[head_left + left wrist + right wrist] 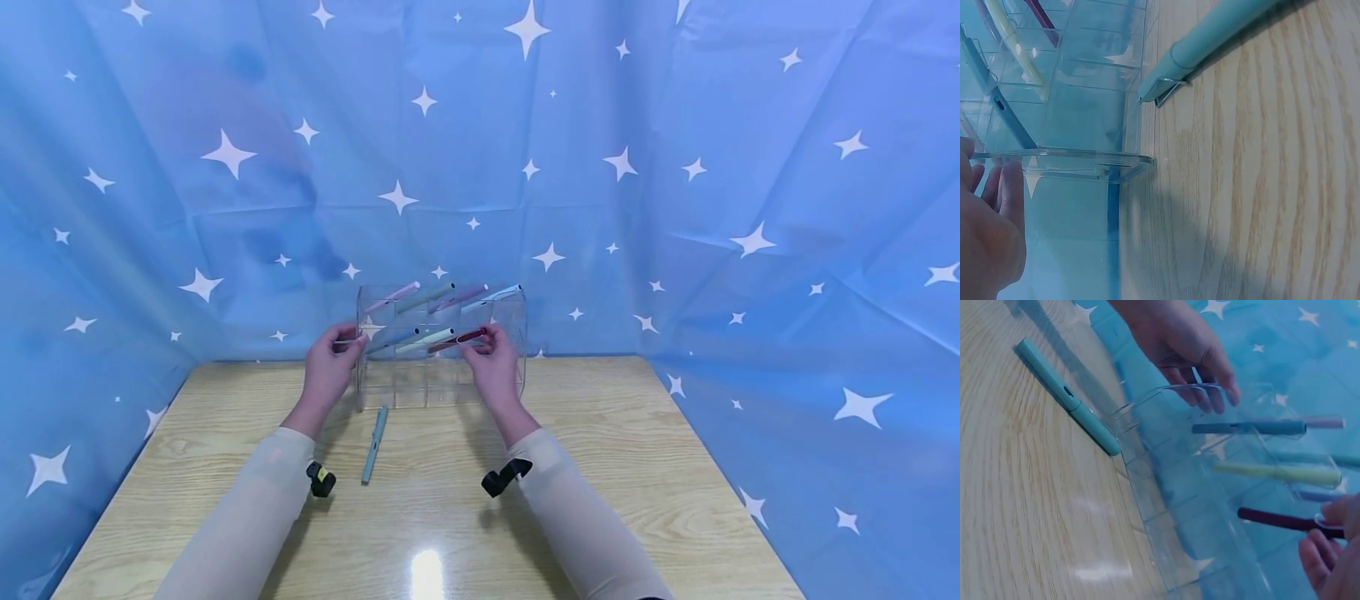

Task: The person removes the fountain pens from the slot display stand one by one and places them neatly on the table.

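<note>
A clear pen rack with tiered compartments stands at the back of the table. My left hand holds the rack's left side wall, with thumb and fingers on either side of its edge. My right hand pinches a dark red pen by its capped end; the pen lies slanted in the lower tier of the rack. To its left in that tier are a pale yellow-green pen and a blue pen. The upper tier holds several more pens, among them a light blue pen.
A teal pen with a clip lies on the wooden table in front of the rack, between my forearms. Behind the rack hangs a blue curtain with white stars, which also runs along both sides of the table.
</note>
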{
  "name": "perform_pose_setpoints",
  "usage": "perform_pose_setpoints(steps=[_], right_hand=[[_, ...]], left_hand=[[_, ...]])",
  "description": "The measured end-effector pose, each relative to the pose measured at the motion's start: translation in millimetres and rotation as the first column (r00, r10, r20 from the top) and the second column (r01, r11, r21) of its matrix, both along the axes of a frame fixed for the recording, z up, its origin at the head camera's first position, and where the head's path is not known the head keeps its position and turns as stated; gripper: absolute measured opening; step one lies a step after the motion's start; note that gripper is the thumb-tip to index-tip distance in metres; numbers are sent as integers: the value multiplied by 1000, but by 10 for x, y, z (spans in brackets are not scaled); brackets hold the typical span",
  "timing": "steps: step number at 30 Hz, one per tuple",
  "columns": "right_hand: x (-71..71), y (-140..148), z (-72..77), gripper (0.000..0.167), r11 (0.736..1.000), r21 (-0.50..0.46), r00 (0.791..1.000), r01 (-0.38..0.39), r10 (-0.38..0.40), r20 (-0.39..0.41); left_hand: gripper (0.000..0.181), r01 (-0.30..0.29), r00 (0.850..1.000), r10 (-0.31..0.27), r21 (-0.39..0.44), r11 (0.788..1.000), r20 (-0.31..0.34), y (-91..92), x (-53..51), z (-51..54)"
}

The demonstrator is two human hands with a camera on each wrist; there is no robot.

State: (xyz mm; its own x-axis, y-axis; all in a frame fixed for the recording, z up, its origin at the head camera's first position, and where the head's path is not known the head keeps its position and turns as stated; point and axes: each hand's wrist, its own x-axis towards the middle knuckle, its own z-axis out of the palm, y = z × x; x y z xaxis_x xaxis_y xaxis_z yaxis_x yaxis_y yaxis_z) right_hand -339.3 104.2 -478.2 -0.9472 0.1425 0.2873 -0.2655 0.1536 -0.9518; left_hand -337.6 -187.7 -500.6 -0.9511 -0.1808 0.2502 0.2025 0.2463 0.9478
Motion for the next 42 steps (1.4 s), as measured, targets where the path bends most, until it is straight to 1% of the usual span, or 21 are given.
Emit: perform_pose_setpoints(steps=[3,6,9,12,15,19,22,26,31,36,42], right_hand=[[-26,-34,-6,50,1000,-13,1000,-1,2,16],[-60,-63,-16,42,1000,-20,1000,-20,20,11],[-86,-79,-18,30,999,-5,999,-50,50,-5],[-93,-85,-11,22,997,30,997,-78,78,-7],[-96,-80,-4,20,994,51,995,-99,99,7],[-110,-68,0,21,990,59,992,-128,127,22],[-119,-63,-7,20,988,67,990,-137,135,26],[-127,-69,-25,16,991,71,994,-112,112,12],[-140,-84,-45,12,997,37,996,-69,71,-49],[-153,-65,-34,11,999,33,992,-22,26,-120],[-163,-2,6,11,1000,24,985,2,2,-172]], left_hand=[[46,0,1000,0,-7,1000,4,4,8,10],[47,-3,1000,4,-14,1000,9,7,11,14],[46,-4,1000,4,-12,1000,7,7,5,12],[45,-5,1000,5,-7,1000,5,6,1,11],[45,-3,1000,3,-3,1000,9,8,-2,11],[45,-1,1000,1,1,1000,13,6,-6,12],[45,-2,1000,2,-2,1000,12,2,-5,14],[45,0,1000,0,0,1000,11,-2,-4,15],[47,4,1000,-4,4,1000,15,-10,-15,1],[48,2,1000,-2,-1,1000,13,-15,-19,-4],[48,3,1000,-3,4,1000,14,3,1,12]])
